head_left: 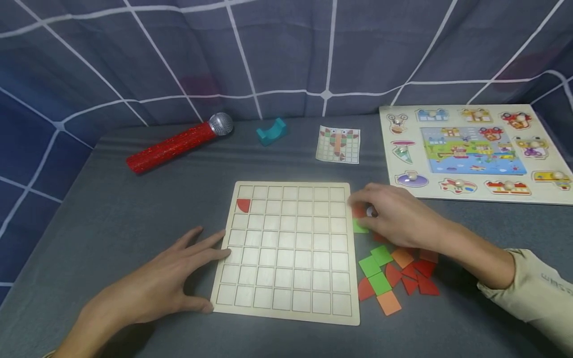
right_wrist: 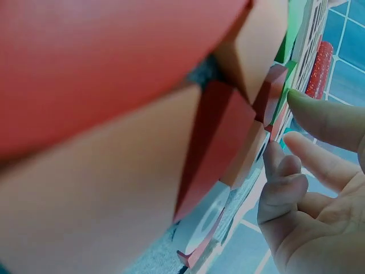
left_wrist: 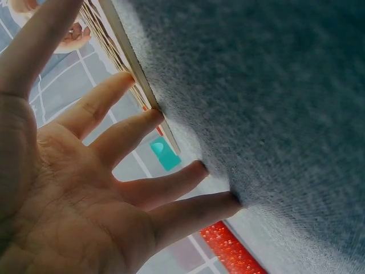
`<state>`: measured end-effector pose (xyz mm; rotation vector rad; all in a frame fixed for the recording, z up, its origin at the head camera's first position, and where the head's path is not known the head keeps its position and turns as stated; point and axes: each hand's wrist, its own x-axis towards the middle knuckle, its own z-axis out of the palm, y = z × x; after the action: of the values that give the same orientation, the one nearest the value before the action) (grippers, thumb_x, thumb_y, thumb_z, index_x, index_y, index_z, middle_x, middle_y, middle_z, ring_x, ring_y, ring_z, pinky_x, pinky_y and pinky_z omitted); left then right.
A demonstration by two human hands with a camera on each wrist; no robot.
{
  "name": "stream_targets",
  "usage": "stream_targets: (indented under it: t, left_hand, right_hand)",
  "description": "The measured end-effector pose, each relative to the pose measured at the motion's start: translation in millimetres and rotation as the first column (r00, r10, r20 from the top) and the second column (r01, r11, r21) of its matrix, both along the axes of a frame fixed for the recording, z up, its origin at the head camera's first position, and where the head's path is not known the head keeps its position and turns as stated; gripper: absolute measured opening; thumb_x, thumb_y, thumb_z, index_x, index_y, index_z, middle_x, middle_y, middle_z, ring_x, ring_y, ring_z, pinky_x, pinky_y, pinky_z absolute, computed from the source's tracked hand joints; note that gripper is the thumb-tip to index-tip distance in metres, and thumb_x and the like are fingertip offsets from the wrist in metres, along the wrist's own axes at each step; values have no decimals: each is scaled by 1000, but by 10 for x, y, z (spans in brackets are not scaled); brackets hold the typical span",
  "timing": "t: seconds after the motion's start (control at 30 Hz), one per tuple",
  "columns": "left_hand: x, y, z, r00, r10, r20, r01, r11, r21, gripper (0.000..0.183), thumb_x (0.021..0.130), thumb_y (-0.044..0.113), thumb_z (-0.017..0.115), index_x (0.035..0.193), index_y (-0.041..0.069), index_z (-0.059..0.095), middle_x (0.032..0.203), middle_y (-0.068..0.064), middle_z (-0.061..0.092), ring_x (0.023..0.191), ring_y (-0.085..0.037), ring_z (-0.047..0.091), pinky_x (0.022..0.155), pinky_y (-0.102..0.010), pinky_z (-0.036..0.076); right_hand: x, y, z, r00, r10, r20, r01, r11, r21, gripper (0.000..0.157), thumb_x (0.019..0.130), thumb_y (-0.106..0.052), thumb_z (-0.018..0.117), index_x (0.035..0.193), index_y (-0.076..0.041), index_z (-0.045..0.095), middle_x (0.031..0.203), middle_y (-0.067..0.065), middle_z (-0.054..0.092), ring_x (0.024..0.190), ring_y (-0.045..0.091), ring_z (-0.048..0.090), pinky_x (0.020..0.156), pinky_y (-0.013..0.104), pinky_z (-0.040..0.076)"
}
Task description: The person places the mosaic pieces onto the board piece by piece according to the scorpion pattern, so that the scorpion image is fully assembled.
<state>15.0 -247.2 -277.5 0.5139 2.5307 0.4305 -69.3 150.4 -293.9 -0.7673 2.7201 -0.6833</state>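
Note:
A pale wooden grid board [head_left: 285,246] lies flat, with one red quarter-circle piece [head_left: 243,205] in a square near its upper left corner. My left hand [head_left: 152,283] is spread at the board's left side, fingertips against the edge and thumb by the lower corner. The left wrist view shows its palm facing the board's rim [left_wrist: 126,51]. At the board's right edge, my right hand [head_left: 398,214] reaches down over loose pieces, partly hiding a green square [head_left: 360,226]. In the right wrist view, thumb [right_wrist: 319,114] and forefinger stand apart near the pieces, other fingers bent.
Several green, orange and red pieces [head_left: 380,283] lie right of the board. Behind it are a small pattern card [head_left: 337,144], a teal curved block [head_left: 272,132] and a red glittery toy microphone [head_left: 179,143]. A knobbed picture puzzle [head_left: 474,185] occupies the back right, before a checked curtain [head_left: 286,54].

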Motion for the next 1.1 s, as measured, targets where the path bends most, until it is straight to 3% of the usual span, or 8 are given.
stream_targets:
  t: [0.3,0.5,0.63,0.9,1.1]
  left_hand:
    - [1,6,-7,1000,8,5,-8,1000,-9,88,61,58,86,139,33,55,161,5,25,142,-50,16,94,-73,32]
    - [1,8,-6,1000,7,2,-7,1000,-7,89,61,57,86,140,32,55,161,5,26,142,-50,16,95,-73,30]
    - [-7,8,-3,1000,10,10,-10,1000,-4,89,61,56,87,140,32,54,161,4,26,142,-50,15,96,-73,29]
    - [-6,6,-1,1000,13,15,-13,1000,-6,90,61,57,87,140,32,54,161,4,26,142,-50,15,96,-74,28]
    - [1,4,-6,1000,13,10,-13,1000,-9,89,61,58,86,141,33,54,160,4,26,142,-50,16,95,-73,30]
  right_hand:
    - [9,-44,12,999,-39,29,39,999,0,33,82,-5,77,114,-6,69,90,0,62,81,19,54,66,35,44]
    - [62,-110,45,998,-56,22,55,998,37,43,85,-5,73,127,-2,64,104,7,64,81,21,53,65,35,44]
    - [92,-120,41,999,-50,-15,51,998,35,38,85,-3,72,123,-4,67,103,7,65,79,20,52,64,34,42]
    - [85,-118,25,997,-71,17,72,997,-9,35,82,2,70,117,-5,68,98,4,62,81,21,53,64,35,42]
    - [80,-109,16,1000,-25,8,25,1000,-2,22,87,-1,69,108,-7,71,94,2,65,78,19,53,68,36,44]
